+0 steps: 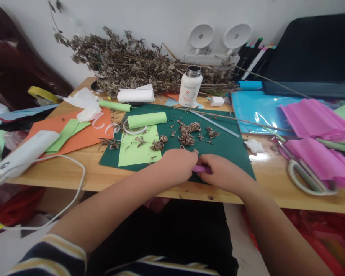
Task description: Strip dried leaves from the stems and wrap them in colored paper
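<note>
Both my hands meet at the near edge of a dark green paper sheet [224, 145] on the wooden table [74, 172]. My left hand [176, 165] is closed, and my right hand [222, 174] is closed too. Between them they grip a small pink rolled piece of paper [201, 168], mostly hidden by the fingers. Dried flower crumbs [188, 136] lie scattered just beyond my hands. A light green sheet [139, 147] and a light green paper roll [146, 119] lie to the left of them.
Scissors [307, 176] and pink crepe paper [318, 122] lie at the right. A white bottle [190, 86] stands before a heap of dried branches [138, 65]. Orange paper [83, 132], a white device [25, 151] with cable, and a white roll [136, 95] sit left.
</note>
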### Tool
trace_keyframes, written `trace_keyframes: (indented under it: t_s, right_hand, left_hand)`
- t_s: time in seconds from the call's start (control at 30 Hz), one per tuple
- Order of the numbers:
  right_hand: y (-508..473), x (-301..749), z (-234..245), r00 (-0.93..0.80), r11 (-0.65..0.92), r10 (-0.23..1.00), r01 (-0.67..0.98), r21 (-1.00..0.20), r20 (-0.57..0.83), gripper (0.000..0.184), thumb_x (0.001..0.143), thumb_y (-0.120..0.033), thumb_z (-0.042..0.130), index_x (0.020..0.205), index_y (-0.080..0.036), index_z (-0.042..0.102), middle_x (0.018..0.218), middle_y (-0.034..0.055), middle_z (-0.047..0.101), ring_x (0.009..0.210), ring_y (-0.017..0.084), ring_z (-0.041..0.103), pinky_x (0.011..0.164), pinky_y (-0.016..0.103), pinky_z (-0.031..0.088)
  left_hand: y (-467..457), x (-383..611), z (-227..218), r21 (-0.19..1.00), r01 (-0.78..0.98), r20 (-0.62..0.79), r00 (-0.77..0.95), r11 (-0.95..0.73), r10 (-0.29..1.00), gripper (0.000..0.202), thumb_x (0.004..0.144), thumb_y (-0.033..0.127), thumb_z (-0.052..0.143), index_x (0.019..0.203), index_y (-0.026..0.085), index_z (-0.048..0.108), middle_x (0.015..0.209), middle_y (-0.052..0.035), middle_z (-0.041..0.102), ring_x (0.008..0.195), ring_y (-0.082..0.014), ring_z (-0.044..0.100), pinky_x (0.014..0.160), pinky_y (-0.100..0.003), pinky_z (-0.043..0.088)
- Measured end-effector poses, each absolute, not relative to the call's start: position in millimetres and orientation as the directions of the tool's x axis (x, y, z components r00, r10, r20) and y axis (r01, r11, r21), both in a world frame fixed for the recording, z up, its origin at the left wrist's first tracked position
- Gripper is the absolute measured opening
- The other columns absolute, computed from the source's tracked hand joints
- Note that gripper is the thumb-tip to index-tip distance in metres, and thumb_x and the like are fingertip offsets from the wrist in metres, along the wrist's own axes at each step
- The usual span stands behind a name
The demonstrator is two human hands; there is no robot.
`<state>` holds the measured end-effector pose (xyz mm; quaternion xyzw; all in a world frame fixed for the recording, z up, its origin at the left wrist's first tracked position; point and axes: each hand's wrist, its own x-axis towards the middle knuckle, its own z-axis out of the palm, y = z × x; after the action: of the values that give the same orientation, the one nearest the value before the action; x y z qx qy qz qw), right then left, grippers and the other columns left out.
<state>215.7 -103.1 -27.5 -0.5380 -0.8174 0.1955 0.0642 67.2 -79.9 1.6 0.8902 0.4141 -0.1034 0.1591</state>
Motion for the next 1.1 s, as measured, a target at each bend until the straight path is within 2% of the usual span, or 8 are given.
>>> trace_keyframes:
  t_s: [0.17, 0.3, 0.4, 0.5, 0.6, 0.73, 0.87, 1.1]
  right_hand:
    - [-98, 218, -7, -0.411, 0.353, 0.905, 0.868, -0.349, -0.106, 0.007, 0.065, -0.018, 0.046, 0.071, -0.021, 0.05, 0.064, -0.001, 0.057, 0.053, 0.011, 0.047, 0.044, 0.021, 0.027]
    - [-84, 213, 16, -0.493, 0.436, 0.864, 0.833, -0.341, -0.098, 0.009, 0.064, -0.016, 0.046, 0.069, -0.021, 0.052, 0.062, -0.0011, 0.057, 0.054, 0.011, 0.047, 0.045, 0.021, 0.027]
    - [-69, 207, 33, -0.565, 0.5, 0.818, 0.788, -0.359, -0.102, 0.005, 0.064, -0.019, 0.049, 0.067, -0.02, 0.053, 0.063, -0.0013, 0.057, 0.055, 0.011, 0.048, 0.046, 0.021, 0.029]
    - [-51, 203, 41, -0.632, 0.543, 0.772, 0.713, -0.443, -0.072, 0.008, 0.064, -0.02, 0.051, 0.07, -0.021, 0.055, 0.067, -0.0013, 0.058, 0.06, 0.012, 0.05, 0.051, 0.021, 0.035]
    - [-32, 201, 31, -0.627, 0.511, 0.777, 0.573, -0.641, 0.058, 0.023, 0.068, -0.023, 0.05, 0.09, -0.021, 0.052, 0.082, 0.0007, 0.059, 0.067, 0.011, 0.053, 0.057, 0.022, 0.041]
    - [-17, 186, 0, -0.37, 0.503, 0.851, 0.376, -0.778, 0.372, 0.043, 0.073, -0.031, 0.047, 0.113, -0.018, 0.036, 0.106, 0.0095, 0.049, 0.089, 0.015, 0.051, 0.07, 0.029, 0.044]
    - [-21, 161, -23, -0.523, 0.727, 0.682, 0.408, -0.552, 0.511, 0.057, 0.065, -0.039, 0.057, 0.115, -0.018, 0.038, 0.12, 0.0118, 0.041, 0.111, 0.021, 0.036, 0.09, 0.038, 0.034]
    - [-26, 146, -36, -0.589, 0.833, 0.545, 0.46, -0.306, 0.597, 0.034, 0.072, -0.022, 0.048, 0.106, -0.017, 0.051, 0.117, 0.0089, 0.048, 0.108, 0.017, 0.042, 0.088, 0.035, 0.037]
  left_hand:
    - [-69, 62, 3, 0.496, 0.697, -0.313, 0.7, -0.518, 0.642, 0.02, 0.063, 0.016, 0.043, 0.083, 0.017, 0.041, 0.071, -0.0039, 0.055, 0.06, -0.0154, 0.053, 0.048, -0.024, 0.039]
    - [-60, 56, 0, 0.799, 0.592, -0.471, 0.727, -0.108, 0.5, 0.008, 0.066, 0.019, 0.044, 0.07, 0.017, 0.038, 0.055, 0.0041, 0.044, 0.041, -0.0067, 0.043, 0.037, -0.018, 0.033]
    - [-54, 48, -6, 0.905, 0.398, -0.422, 0.786, 0.152, 0.453, 0.021, 0.071, 0.032, 0.046, 0.063, 0.017, 0.036, 0.047, 0.007, 0.033, 0.034, -0.0032, 0.031, 0.031, -0.015, 0.022]
    - [-49, 38, -10, 0.914, 0.216, -0.365, 0.808, 0.343, 0.463, 0.031, 0.071, 0.045, 0.046, 0.066, 0.017, 0.037, 0.044, 0.0084, 0.03, 0.031, -0.0019, 0.027, 0.03, -0.014, 0.018]
    - [-44, 32, -12, 0.874, -0.006, -0.3, 0.78, 0.487, 0.549, 0.032, 0.072, 0.047, 0.044, 0.066, 0.017, 0.035, 0.042, 0.0088, 0.03, 0.03, -0.002, 0.025, 0.03, -0.013, 0.018]
    - [-31, 30, -15, 0.714, -0.402, -0.306, 0.558, 0.574, 0.771, 0.029, 0.078, 0.044, 0.036, 0.067, 0.018, 0.033, 0.04, 0.0096, 0.027, 0.029, -0.0022, 0.023, 0.03, -0.013, 0.02]
    - [-20, 28, -20, 0.615, -0.608, -0.366, 0.344, 0.502, 0.865, 0.032, 0.079, 0.045, 0.033, 0.064, 0.017, 0.034, 0.04, 0.0091, 0.027, 0.03, -0.0021, 0.026, 0.032, -0.012, 0.025]
    - [-21, 31, -25, 0.607, -0.666, -0.432, 0.182, 0.433, 0.884, 0.034, 0.076, 0.045, 0.04, 0.058, 0.015, 0.038, 0.036, 0.0064, 0.034, 0.031, -0.0046, 0.035, 0.034, -0.015, 0.03]
